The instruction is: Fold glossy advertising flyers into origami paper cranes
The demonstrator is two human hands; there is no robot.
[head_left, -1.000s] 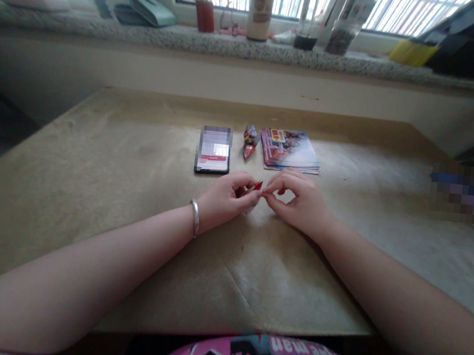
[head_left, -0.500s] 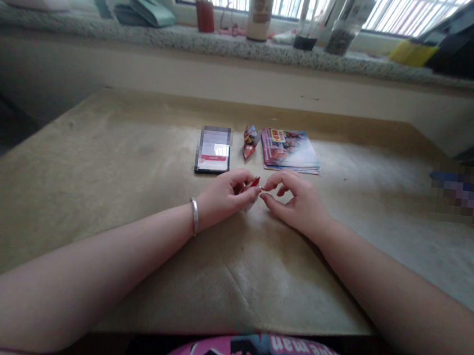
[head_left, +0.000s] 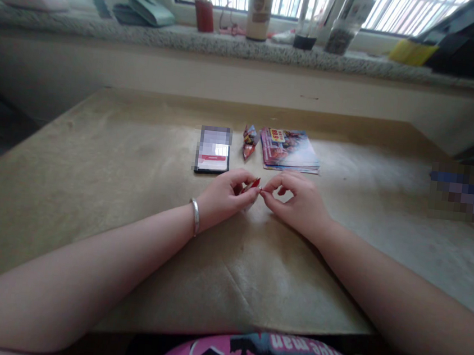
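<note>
My left hand point(head_left: 225, 197), with a silver bangle on its wrist, and my right hand point(head_left: 297, 202) meet at the middle of the tan table point(head_left: 93, 174). Both pinch a small folded piece of red printed paper point(head_left: 251, 186) between fingertips; most of it is hidden by my fingers. Just beyond lies a finished folded paper figure point(head_left: 249, 140) beside a stack of colourful printed sheets point(head_left: 288, 148). A phone point(head_left: 213, 150) with a lit screen lies behind my left hand.
A stone window ledge point(head_left: 234, 44) runs along the back, holding a red cup point(head_left: 204, 15), a tall bottle point(head_left: 260, 8), jars and a teal pouch point(head_left: 150, 10). A blurred blue object point(head_left: 466, 193) lies at the table's right side.
My hands have shifted only slightly; the fingertips keep working the small paper piece, whose red tip sits a little lower and more tucked between them.
</note>
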